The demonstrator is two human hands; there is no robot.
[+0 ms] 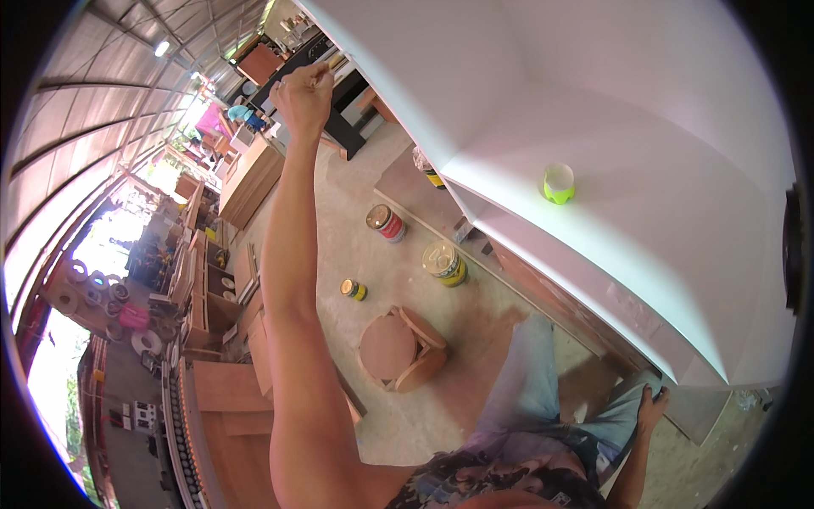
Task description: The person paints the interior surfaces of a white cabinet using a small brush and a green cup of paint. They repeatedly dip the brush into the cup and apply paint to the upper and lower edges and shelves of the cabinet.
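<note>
My left hand [305, 95] is raised at the upper left, fingers closed round a small yellowish object [336, 61], perhaps a brush, at the outer edge of a large white-painted cabinet [483, 121]. Its exact shape is mostly hidden. At the lower right, my right hand [653, 408] rests with fingers spread on my jeans near the cabinet's lower corner. Inside the cabinet, a cut-off green plastic cup [559, 184] stands on the white panel.
On the concrete floor stand a red-labelled can [386, 223], a large yellow-labelled can [445, 263], a small can [353, 289] and a round wooden stool [389, 348]. Wooden panels [251, 175], a shelf of tape rolls and a bent-over person in blue [247, 116] are at the left.
</note>
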